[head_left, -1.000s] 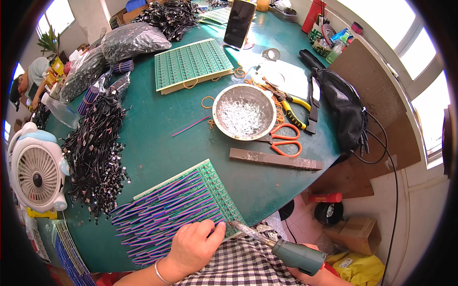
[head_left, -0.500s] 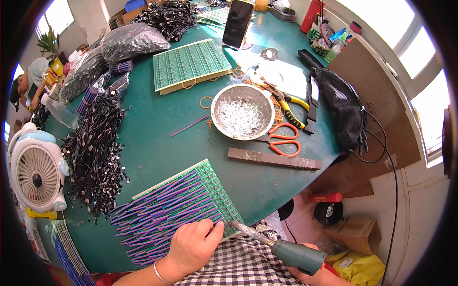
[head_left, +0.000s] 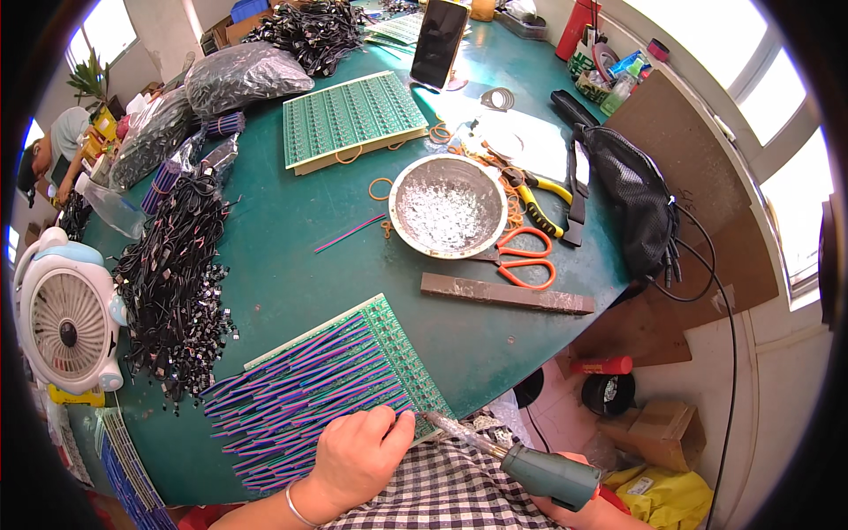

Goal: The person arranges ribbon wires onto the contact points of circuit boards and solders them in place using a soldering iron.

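Observation:
Close to the table's front edge lies a green circuit board panel (head_left: pixel 408 353), its left part covered by rows of purple and blue wires (head_left: pixel 305 389). My left hand (head_left: pixel 367 450) rests over the panel's near edge, thumb and forefinger pinched on what looks like a wire end, mostly hidden by the fingers. My right hand (head_left: pixel 570 508) is closed around the dark green handle of a soldering iron (head_left: pixel 552 475), partly hidden behind it. The iron points left, its tip at the board right beside my left fingertips.
Beyond the panel are a brown bar (head_left: pixel 508 293), orange-handled scissors (head_left: pixel 527 258), a metal bowl (head_left: pixel 449 208) with silvery bits, and yellow-black pliers (head_left: pixel 543 205). Black cables (head_left: pixel 177 283) and a fan (head_left: pixel 69 322) stand left. Another board stack (head_left: pixel 353 119) and a phone (head_left: pixel 440 44) are farther back.
The soldering iron's tip has shifted very slightly left, toward my left fingertips. My left hand stays in place.

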A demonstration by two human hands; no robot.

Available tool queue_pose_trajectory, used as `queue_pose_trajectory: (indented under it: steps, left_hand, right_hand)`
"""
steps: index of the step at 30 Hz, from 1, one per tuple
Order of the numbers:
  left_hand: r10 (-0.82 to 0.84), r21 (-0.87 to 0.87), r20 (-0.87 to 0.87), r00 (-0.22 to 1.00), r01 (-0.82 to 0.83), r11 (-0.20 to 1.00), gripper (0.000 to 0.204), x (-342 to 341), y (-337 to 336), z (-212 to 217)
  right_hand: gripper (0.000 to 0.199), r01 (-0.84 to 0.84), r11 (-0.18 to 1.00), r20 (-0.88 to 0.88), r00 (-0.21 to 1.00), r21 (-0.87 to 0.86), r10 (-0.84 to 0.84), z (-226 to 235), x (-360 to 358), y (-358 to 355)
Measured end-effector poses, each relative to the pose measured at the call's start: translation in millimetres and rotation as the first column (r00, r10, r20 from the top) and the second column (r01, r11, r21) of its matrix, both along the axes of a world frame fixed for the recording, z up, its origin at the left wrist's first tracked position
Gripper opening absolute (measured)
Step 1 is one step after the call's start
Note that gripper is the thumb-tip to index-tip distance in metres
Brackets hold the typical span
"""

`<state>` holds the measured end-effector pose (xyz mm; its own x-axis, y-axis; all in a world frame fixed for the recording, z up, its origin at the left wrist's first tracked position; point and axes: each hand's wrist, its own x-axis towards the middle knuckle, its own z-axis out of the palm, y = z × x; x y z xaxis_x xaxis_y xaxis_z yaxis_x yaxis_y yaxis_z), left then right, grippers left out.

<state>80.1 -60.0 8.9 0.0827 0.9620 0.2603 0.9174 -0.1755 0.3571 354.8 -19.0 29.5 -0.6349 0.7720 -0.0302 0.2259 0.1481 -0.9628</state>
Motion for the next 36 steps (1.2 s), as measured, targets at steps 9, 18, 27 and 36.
queue_pose_trajectory:
  steps: [9,18,27,36]
  left_hand:
    - [0.005,0.002,0.002,1.0,-0.005,1.0,0.02,0.2,-1.2,-0.2]
    - [0.084,-0.136,0.049,0.995,-0.077,0.988,0.021,-40.9,-27.1,33.9]
    - [0.025,0.054,0.312,0.95,-0.044,0.998,0.027,-8.9,-5.8,38.8]
    - [-0.069,0.02,0.156,0.985,0.067,0.998,0.02,-0.4,-3.9,-0.1]
  right_hand:
    - [0.027,0.061,0.995,0.076,0.996,-0.079,-0.055,-2.4,1.4,1.1]
    - [0.042,0.097,0.995,0.009,0.995,0.009,-0.097,-9.7,10.4,-5.9]
    - [0.039,0.032,0.98,0.016,0.999,0.197,-0.036,-8.5,8.7,0.4]
    - [0.033,-0.001,1.0,0.059,0.998,0.027,0.0,9.3,8.0,0.6]
